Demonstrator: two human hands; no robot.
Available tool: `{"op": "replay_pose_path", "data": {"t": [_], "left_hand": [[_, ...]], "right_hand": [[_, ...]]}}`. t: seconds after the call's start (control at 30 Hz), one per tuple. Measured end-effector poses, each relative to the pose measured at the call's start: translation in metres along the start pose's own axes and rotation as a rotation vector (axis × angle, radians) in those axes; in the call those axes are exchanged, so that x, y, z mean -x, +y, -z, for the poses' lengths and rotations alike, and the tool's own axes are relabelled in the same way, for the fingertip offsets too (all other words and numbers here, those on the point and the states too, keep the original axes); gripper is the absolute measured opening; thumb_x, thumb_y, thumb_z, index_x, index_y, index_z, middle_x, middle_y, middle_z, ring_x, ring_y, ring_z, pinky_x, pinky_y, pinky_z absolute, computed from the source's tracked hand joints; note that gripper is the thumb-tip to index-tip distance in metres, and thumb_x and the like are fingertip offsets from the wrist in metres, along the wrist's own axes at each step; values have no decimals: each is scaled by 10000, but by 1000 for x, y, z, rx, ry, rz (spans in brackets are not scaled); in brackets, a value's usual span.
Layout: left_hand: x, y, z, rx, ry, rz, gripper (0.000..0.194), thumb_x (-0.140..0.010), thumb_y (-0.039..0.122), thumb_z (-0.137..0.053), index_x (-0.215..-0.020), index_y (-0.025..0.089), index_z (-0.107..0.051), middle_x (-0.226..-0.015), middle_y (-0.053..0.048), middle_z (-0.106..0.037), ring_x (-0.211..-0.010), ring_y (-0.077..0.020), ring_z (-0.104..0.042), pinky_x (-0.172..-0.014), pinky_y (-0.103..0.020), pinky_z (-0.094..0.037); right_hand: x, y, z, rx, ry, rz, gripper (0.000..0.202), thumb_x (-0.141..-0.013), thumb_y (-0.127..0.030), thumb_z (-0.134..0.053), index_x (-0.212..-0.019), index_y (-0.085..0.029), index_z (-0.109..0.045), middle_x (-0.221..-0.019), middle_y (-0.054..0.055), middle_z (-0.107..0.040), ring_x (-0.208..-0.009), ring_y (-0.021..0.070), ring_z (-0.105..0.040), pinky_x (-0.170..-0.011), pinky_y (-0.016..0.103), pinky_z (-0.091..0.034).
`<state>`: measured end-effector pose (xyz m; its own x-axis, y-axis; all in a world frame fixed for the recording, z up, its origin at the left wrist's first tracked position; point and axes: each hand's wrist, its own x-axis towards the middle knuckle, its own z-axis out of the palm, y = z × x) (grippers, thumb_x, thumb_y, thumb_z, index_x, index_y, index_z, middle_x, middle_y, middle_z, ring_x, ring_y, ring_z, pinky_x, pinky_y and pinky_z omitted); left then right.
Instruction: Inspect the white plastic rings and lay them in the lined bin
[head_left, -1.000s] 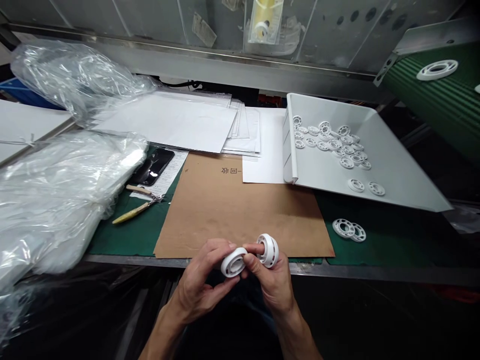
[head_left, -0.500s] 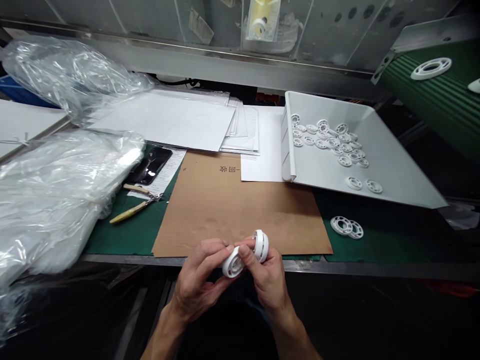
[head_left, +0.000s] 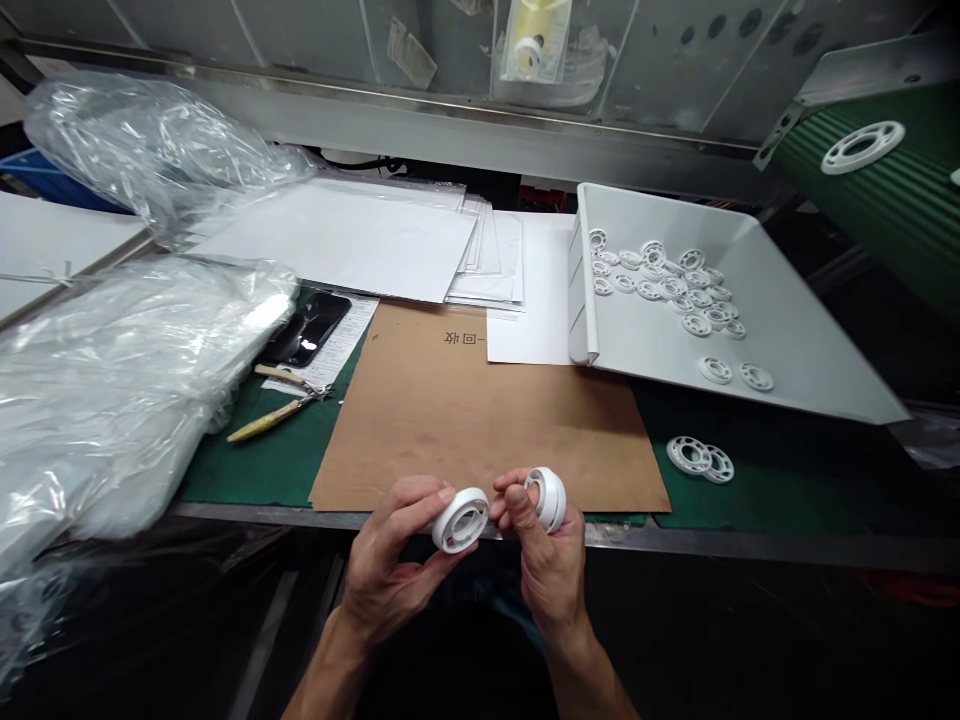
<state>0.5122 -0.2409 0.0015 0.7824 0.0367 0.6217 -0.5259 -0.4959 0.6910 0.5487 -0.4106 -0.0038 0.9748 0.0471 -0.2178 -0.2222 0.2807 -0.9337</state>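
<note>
Between the thumb and fingers of my left hand (head_left: 397,550) is a white ring (head_left: 460,521), its open face turned to the right. My right hand (head_left: 546,560) holds white rings (head_left: 550,500) stacked side by side, hooked over its fingers, with the thumb raised in front. The two hands are a small gap apart, above the front edge of the brown cardboard (head_left: 480,430). Two flat white rings (head_left: 688,455) overlap on the green mat to the right.
A grey tray (head_left: 795,320) at the right holds several white rings. Pliers (head_left: 266,420), a black phone (head_left: 309,328) and clear plastic bags (head_left: 127,390) lie at the left. White sheets (head_left: 337,230) lie behind the cardboard. A green ribbed surface (head_left: 900,200) bears another ring.
My hands have moved apart, the right one rightward with its rings. The ring in my left hand has turned, showing its opening. The whole view has shifted slightly.
</note>
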Motion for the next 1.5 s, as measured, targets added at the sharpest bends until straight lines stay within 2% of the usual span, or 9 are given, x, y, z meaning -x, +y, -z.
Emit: {"op": "replay_pose_path", "data": {"t": [0.13, 0.2, 0.33, 0.5, 0.67, 0.9, 1.1, 1.27, 1.5], "left_hand": [[-2, 2, 0, -45, -22, -8, 511, -873, 108, -792, -1339, 248, -636, -1076, -75, -734, -995, -216, -736, -857, -326, -645], [-2, 3, -1, -71, -40, -27, 471, -889, 111, -770, -1320, 254, -644, -1062, -82, -746, -977, -220, -746, -839, -327, -651], [1, 3, -3, -115, -34, -47, 449, -888, 112, -765, -1300, 251, -652, -1042, -96, -763, -948, -227, -759, -827, -324, -654], [4, 7, -4, -147, -42, -45, 496, -881, 93, -760, -1339, 242, -641, -1064, -105, -763, -971, -233, -753, -845, -327, -652], [6, 9, -5, -119, -41, -35, 549, -844, 64, -792, -1351, 221, -647, -1088, -101, -760, -991, -226, -744, -879, -320, -634], [10, 5, -4, 107, -12, 148, 533, -797, 245, -898, -1283, 224, -680, -1058, -82, -754, -999, -246, -727, -868, -341, -613], [13, 5, -3, 211, -5, 215, 582, -776, 286, -923, -1297, 232, -667, -1079, -81, -746, -1016, -247, -706, -892, -344, -583], [15, 6, -2, 235, -11, 237, 595, -765, 301, -932, -1297, 241, -670, -1096, -71, -739, -1027, -240, -693, -911, -329, -566], [14, 6, -3, 257, -25, 227, 596, -780, 295, -922, -1312, 253, -656, -1111, -59, -729, -1044, -225, -676, -936, -309, -548]], "right_hand": [[4, -11, -7, 58, -17, 124, 296, -737, -426, -934, -899, -213, -808, -1074, 94, -698, -1021, 259, -683, -793, 319, -571], [6, -14, -13, 77, -22, 149, 346, -701, -412, -951, -946, -220, -800, -1096, 95, -695, -1032, 268, -682, -802, 333, -576], [10, -9, -24, 136, -20, 152, 251, -772, -400, -887, -855, -207, -750, -991, 68, -675, -998, 247, -663, -893, 356, -547], [8, 12, -31, 44, 1, 165, 200, -864, -401, -801, -857, -220, -715, -974, 46, -661, -1066, 232, -619, -982, 348, -488], [5, 15, -31, -23, 17, 179, 249, -967, -396, -701, -789, -221, -694, -832, 11, -640, -906, 185, -609, -887, 308, -493], [7, 1, -24, -4, -21, 51, 300, -928, -469, -761, -815, -191, -776, -829, 32, -680, -758, 178, -640, -700, 292, -521], [8, -1, -16, 41, -123, 48, 313, -944, -493, -741, -862, -196, -794, -849, 34, -695, -777, 177, -656, -690, 273, -522], [10, -1, -14, 57, -122, 91, 369, -949, -486, -730, -738, -183, -733, -784, 12, -641, -692, 140, -586, -627, 247, -485], [9, -1, -13, 54, -129, 112, 335, -960, -451, -721, -749, -190, -736, -792, 8, -641, -693, 134, -586, -627, 236, -480]]}}
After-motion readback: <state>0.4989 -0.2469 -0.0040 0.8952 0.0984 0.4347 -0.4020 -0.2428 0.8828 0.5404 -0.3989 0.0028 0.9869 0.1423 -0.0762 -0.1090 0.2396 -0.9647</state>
